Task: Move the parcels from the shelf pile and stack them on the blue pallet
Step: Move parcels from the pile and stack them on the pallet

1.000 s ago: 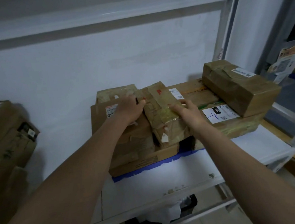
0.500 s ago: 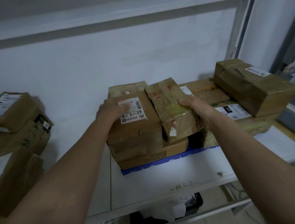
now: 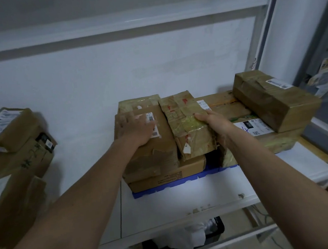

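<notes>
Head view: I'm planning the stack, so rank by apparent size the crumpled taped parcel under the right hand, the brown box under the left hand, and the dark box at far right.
1. dark box
2. brown box, close to it; unsure
3. crumpled taped parcel

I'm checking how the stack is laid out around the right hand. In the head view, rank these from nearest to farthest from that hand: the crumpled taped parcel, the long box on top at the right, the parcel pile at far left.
From the right hand:
1. Crumpled taped parcel, under its fingers, centre of the stack.
2. Long box, top right.
3. Parcel pile, far left on the shelf.
</notes>
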A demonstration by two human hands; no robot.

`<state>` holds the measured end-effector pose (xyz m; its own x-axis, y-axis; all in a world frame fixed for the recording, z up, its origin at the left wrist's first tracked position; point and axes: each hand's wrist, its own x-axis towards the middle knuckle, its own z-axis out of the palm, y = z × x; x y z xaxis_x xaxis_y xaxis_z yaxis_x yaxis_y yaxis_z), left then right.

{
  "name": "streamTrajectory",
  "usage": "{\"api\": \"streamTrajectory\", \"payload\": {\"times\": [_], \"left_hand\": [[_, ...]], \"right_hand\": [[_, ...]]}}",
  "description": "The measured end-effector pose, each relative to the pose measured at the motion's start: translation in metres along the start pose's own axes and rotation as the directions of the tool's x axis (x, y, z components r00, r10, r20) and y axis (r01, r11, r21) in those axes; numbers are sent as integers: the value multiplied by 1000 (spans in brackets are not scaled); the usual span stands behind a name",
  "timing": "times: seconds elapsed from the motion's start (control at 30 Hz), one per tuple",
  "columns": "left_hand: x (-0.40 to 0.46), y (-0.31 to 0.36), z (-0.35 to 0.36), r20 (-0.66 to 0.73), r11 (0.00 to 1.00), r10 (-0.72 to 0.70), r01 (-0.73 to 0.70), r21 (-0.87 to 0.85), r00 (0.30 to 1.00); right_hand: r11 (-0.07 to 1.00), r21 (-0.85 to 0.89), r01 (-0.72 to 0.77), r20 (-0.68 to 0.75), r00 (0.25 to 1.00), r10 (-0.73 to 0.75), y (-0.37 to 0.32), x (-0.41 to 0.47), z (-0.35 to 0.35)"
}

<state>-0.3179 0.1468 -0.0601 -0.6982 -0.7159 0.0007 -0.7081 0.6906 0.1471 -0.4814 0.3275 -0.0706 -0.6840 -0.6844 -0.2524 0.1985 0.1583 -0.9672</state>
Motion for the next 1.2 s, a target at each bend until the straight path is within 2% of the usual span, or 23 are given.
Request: {"api": "streamTrajectory", "payload": {"times": [0.07,0.13,0.2,0.27,0.37,0.43,0.5,0.57,0.73,0.83,0.97,1.07,1.13,1.2], "left_hand": [[-4,15,3,-22,978,205,-206,-28,978],[-9,28,3,58,948,315,-312,-63,947],[-10,34,2,135,938,347,-345,-36,928],[-10,35,1,156,929,365,-370,9,918],[-11,38,-4,151,916,401,-394,-79,903],[-13,44,-8,120,864,441,-384,-327,889],[-16,53,-13,68,726,487,-360,-585,871],[-15,64,-19,13,621,507,-355,-699,862],[-3,85,-43,9,509,472,-265,-819,881],[8,93,-47,26,411,456,-185,-893,889],[18,104,-48,53,383,435,-131,-914,899],[24,112,-47,37,388,425,-146,-910,905],[26,119,-43,46,311,444,-106,-945,895],[29,129,-38,59,170,477,-26,-985,877]], "right_hand": [[1000,7,-19,-14,1000,19,-1,-2,1],[1000,10,-25,-29,999,25,-1,-3,2],[999,18,-28,-41,999,29,-1,-4,3],[999,29,-35,-43,998,36,-2,-5,5],[999,42,-19,-32,999,20,-7,-9,7],[998,59,3,-33,999,-1,-14,-12,6],[996,72,49,-56,997,-45,-23,-14,1],[989,100,108,-84,991,-100,-35,-17,-6],[968,95,233,-147,965,-218,-52,-24,-16],[962,95,255,-163,958,-237,-49,-25,-17],[975,43,218,-185,961,-206,-48,-25,-25],[968,73,241,-194,955,-223,-54,-25,-33],[957,98,272,-207,946,-248,-60,-24,-38],[951,92,295,-218,938,-270,-66,-24,-44]]}}
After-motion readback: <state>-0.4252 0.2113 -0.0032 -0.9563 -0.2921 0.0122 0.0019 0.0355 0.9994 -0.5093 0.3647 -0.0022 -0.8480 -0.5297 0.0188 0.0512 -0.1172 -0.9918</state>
